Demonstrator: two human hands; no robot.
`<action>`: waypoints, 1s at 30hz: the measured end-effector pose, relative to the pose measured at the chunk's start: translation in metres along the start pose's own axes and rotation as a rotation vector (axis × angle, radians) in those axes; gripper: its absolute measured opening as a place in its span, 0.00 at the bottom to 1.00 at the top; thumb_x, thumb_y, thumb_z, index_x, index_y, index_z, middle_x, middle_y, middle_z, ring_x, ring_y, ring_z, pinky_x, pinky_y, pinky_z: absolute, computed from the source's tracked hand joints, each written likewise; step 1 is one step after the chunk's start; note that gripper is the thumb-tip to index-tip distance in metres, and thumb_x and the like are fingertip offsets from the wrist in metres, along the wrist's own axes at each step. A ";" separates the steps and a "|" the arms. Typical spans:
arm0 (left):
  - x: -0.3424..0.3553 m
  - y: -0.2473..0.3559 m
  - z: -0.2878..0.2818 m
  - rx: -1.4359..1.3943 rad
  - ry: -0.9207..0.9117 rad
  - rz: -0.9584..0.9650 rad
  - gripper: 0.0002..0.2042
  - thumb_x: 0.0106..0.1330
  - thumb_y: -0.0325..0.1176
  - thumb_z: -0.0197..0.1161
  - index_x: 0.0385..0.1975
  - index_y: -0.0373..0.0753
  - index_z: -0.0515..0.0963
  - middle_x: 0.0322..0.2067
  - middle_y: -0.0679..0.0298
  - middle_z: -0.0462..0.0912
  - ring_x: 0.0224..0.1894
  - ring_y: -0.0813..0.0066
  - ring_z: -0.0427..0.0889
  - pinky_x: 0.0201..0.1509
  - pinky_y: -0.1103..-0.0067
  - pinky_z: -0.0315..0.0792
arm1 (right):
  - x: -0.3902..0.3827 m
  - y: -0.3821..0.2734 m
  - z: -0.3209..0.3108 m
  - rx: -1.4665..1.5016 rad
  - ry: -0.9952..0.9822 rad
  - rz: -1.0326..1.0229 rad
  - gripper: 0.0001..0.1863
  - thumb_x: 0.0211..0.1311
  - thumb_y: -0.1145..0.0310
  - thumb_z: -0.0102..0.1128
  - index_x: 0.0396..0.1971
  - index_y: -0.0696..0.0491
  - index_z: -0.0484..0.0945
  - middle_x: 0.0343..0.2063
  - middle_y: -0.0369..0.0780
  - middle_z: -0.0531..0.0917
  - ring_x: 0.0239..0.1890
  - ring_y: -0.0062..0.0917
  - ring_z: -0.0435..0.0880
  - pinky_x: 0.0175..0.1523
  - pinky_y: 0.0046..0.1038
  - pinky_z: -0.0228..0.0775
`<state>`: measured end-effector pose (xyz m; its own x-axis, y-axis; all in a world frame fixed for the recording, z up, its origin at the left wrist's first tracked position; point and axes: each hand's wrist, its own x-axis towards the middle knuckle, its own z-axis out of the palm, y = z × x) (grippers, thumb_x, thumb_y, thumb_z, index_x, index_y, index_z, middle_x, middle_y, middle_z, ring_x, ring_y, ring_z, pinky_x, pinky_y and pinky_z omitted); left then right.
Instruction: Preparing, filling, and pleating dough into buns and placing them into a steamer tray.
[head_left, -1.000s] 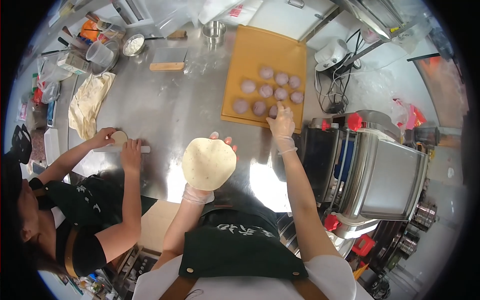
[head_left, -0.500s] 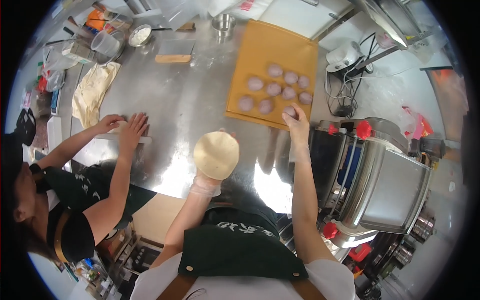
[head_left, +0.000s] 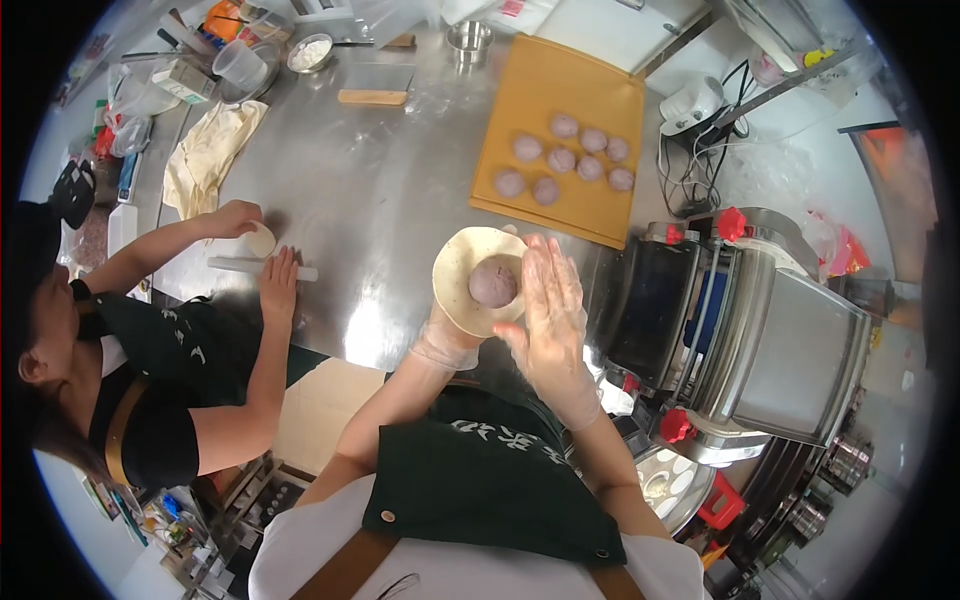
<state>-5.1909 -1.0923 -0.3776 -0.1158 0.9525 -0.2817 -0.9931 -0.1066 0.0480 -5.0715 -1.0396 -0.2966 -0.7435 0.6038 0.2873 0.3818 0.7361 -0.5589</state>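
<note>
My gloved left hand [head_left: 446,332] holds a pale round dough wrapper [head_left: 455,265] from underneath, its fingers mostly hidden by it. A purple ball [head_left: 492,285] sits on the wrapper. My gloved right hand [head_left: 545,310] is open at the wrapper's right side, fingers stretched out and close together, thumb at the lower edge. Beyond them, a yellow tray [head_left: 500,100] on the steel worktop [head_left: 380,190] bears several purple balls [head_left: 562,159].
A co-worker [head_left: 150,350] at my left has hands on a white rolling pin [head_left: 300,273] and small dough round. A cloth [head_left: 205,160], scraper [head_left: 372,95] and bowls [head_left: 310,55] lie beyond. A large steel machine [head_left: 775,360] with red knobs stands at my right.
My right hand has left the tray and come to the wrapper, on which a purple ball now lies. My left hand has risen to the right. The co-worker's hands have shifted.
</note>
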 end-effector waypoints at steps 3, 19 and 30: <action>-0.011 -0.009 0.004 0.047 -0.166 -0.022 0.25 0.72 0.48 0.52 0.64 0.43 0.62 0.63 0.59 0.67 0.67 0.62 0.64 0.71 0.65 0.61 | -0.020 -0.010 0.010 -0.075 -0.019 -0.127 0.43 0.55 0.48 0.59 0.64 0.63 0.63 0.66 0.51 0.65 0.70 0.46 0.60 0.72 0.45 0.49; -0.052 -0.017 0.023 -0.127 -0.127 -0.042 0.22 0.68 0.44 0.58 0.57 0.39 0.70 0.60 0.52 0.70 0.63 0.54 0.69 0.65 0.60 0.69 | -0.082 -0.020 -0.022 0.111 0.314 0.034 0.31 0.55 0.75 0.64 0.61 0.57 0.68 0.52 0.50 0.76 0.50 0.44 0.76 0.56 0.41 0.68; -0.065 -0.041 0.056 -0.109 -0.235 0.017 0.21 0.71 0.44 0.53 0.60 0.43 0.69 0.61 0.53 0.69 0.64 0.52 0.67 0.67 0.56 0.66 | -0.107 -0.030 -0.002 0.253 0.483 0.039 0.19 0.48 0.84 0.65 0.43 0.55 0.79 0.36 0.45 0.80 0.32 0.35 0.80 0.36 0.34 0.73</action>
<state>-5.1413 -1.1339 -0.3077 -0.1382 0.9891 -0.0509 -0.9884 -0.1410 -0.0563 -5.0027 -1.1253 -0.3094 -0.3724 0.7447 0.5539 0.2159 0.6499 -0.7287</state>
